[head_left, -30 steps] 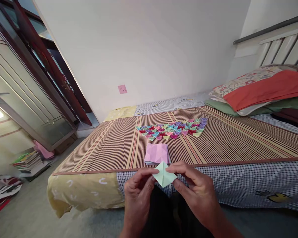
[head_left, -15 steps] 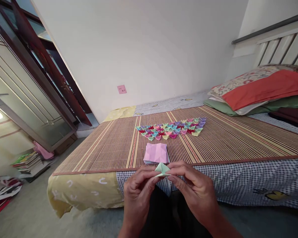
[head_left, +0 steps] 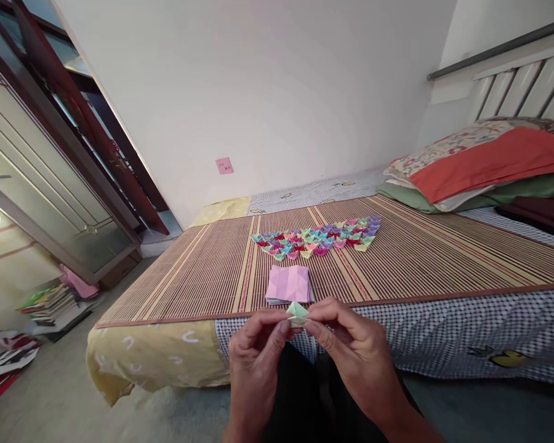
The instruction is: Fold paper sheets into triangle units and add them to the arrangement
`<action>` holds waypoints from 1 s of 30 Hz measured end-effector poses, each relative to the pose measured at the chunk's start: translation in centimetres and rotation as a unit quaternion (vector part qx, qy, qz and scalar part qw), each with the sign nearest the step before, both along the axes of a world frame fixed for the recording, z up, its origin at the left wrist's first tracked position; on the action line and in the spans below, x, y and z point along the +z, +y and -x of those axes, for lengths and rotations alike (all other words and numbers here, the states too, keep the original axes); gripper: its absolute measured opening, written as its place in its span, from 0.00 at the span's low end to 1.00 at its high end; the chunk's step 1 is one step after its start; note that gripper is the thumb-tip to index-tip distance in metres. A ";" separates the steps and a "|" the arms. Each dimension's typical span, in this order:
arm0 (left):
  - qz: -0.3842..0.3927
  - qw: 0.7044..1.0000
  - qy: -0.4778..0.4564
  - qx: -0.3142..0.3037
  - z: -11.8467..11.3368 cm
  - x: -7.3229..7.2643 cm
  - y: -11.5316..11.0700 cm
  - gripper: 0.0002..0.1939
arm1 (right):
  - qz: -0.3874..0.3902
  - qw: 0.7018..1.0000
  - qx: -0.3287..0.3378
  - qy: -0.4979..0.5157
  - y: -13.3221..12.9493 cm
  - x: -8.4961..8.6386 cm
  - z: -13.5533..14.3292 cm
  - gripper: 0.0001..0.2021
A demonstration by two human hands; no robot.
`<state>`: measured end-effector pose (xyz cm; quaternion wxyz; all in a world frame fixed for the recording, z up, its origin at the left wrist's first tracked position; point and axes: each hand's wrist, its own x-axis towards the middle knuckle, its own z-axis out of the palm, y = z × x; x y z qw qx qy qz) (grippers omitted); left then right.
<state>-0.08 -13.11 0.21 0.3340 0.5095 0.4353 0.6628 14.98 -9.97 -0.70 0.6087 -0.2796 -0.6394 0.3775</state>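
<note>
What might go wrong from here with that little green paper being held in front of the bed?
The green paper could crease or tear, as the left hand and right hand both pinch it.

The paper stack might get knocked askew, since it lies loose just beyond the fingers and its edges are already uneven.

A careless sweep might disturb the folded paper shapes, packed closely on the striped mat.

Left hand and right hand, both pinching
</note>
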 end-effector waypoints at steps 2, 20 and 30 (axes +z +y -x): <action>0.016 1.000 -0.006 0.013 -0.2 0.3 -0.1 0.05 | 0.023 1.000 0.001 0.009 -0.1 -0.2 0.2 0.06; 0.007 0.999 0.011 0.031 -0.9 0.3 -0.1 0.04 | 0.056 0.997 -0.053 0.022 -0.5 -0.7 1.1 0.04; 0.054 0.998 0.013 0.025 -1.1 -0.1 0.0 0.06 | 0.081 0.997 0.006 -0.006 -0.2 0.4 0.6 0.09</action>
